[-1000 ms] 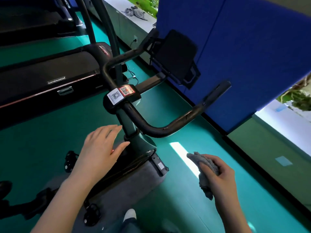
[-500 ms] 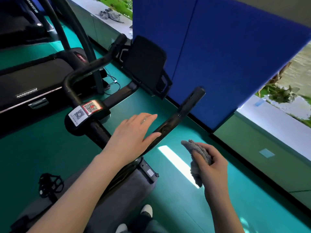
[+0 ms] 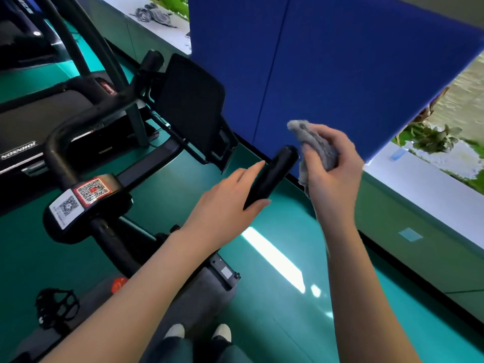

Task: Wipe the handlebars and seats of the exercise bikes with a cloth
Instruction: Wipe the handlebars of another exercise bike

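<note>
Near edge: two shoes (image 3: 175,331) on the green floor (image 3: 262,323). The grey housing of the exercise bike (image 3: 204,289) is just beyond them, with a pedal (image 3: 56,307) at near left. Seat isn't in view.

Left hand (image 3: 225,200): wide, fingers straight, lying over the right arm of the handlebar (image 3: 272,174). Thumb on the near side of the tube, fingers on the far side. Not wrapped; can't tell how much palm contact.

Right hand (image 3: 332,169): clenched round a bunched grey cloth (image 3: 314,145). One flap sticks out above the fist, a tail hangs below. Cloth sits just right of the bar's end, touching or nearly; can't tell which.

Handling, my read:
- Cloth is light, limp and soft, so it will conform to a round tube. Cup it round the bar rather than dab.
- Keep the bunch in the palm with a loose pad facing the tube.
- Bar is rigid, black, looks smooth-coated. Bike looks heavy and shouldn't shift under wiping pressure.
- The hanging tail could snag on the console mount (image 3: 191,106) further in.

Mid left: QR stickers (image 3: 89,192) on the stem clamp. Far: treadmill (image 3: 39,119) left, blue partition (image 3: 340,74) right, more grey rags (image 3: 154,14) on the window ledge (image 3: 120,5).
</note>
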Available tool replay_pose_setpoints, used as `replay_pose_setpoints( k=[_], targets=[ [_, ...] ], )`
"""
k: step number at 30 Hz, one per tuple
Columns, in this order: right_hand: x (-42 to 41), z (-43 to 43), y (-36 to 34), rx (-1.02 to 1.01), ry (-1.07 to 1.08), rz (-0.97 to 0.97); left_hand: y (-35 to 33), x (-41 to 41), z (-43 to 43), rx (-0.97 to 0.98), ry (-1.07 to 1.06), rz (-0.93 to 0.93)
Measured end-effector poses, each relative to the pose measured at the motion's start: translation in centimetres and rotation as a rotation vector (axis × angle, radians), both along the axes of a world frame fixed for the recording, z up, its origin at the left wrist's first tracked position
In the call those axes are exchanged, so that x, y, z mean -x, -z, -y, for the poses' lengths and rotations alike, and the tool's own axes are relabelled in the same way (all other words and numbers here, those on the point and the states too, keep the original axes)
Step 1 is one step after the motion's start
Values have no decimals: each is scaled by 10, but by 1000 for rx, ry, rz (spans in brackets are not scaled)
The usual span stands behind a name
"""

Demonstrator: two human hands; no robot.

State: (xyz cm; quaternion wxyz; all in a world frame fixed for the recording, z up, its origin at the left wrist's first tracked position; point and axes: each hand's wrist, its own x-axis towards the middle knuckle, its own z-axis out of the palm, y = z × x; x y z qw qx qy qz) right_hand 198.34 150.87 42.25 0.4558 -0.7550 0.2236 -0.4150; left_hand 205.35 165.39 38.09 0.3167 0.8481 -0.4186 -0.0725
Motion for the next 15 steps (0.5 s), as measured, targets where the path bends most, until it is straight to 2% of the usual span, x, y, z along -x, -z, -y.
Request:
replay_pose_setpoints(
  k=[2,4,10,15],
  targets=[
    [-12,6,-3,45,-118,-170,0,-4,6,49,15,-78],
    [-15,10,-2,-57,-209,-224,2,-7,8,71,40,-134],
    [-4,8,16,-415,-105,8,8,-15,10,115,78,-212],
    [-21,10,18,-716,-107,67,9,-17,10,150,77,-234]
  ],
)
